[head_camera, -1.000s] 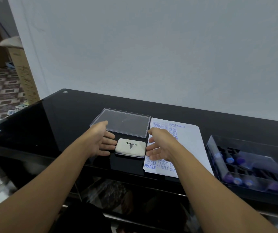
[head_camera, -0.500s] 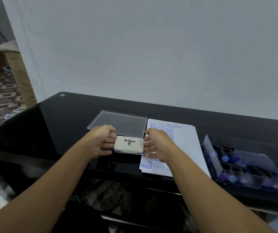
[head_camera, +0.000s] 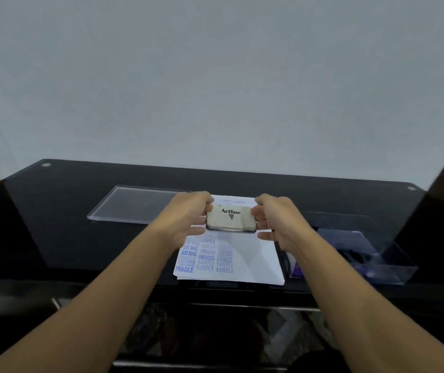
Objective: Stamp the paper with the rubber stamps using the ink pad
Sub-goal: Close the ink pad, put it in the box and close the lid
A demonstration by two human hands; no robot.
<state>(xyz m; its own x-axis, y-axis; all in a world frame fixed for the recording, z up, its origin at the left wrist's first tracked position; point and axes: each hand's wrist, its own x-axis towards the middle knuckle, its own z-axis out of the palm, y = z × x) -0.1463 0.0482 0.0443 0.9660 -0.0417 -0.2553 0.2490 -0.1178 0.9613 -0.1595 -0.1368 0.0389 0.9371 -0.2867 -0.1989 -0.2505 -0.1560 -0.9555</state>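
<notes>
The ink pad (head_camera: 231,219) is a cream case marked "Artline", lid closed, held up over the white paper (head_camera: 250,262). My left hand (head_camera: 188,215) grips its left end and my right hand (head_camera: 276,222) grips its right end. The paper lies on the black glass table (head_camera: 54,238) and carries several blue stamped words such as FRAGILE, AIR MAIL and SAMPLE on its left half. The rubber stamps (head_camera: 296,267) show as blurred purple shapes in the clear box at the right.
A flat clear plastic lid (head_camera: 137,204) lies on the table left of the paper. The clear stamp box (head_camera: 371,254) stands at the right, near the table's front edge. A pale wall rises just behind the table.
Both hands closed on the ink pad's ends and lifted it off the table. It now sits over the paper, to the right of where it lay.
</notes>
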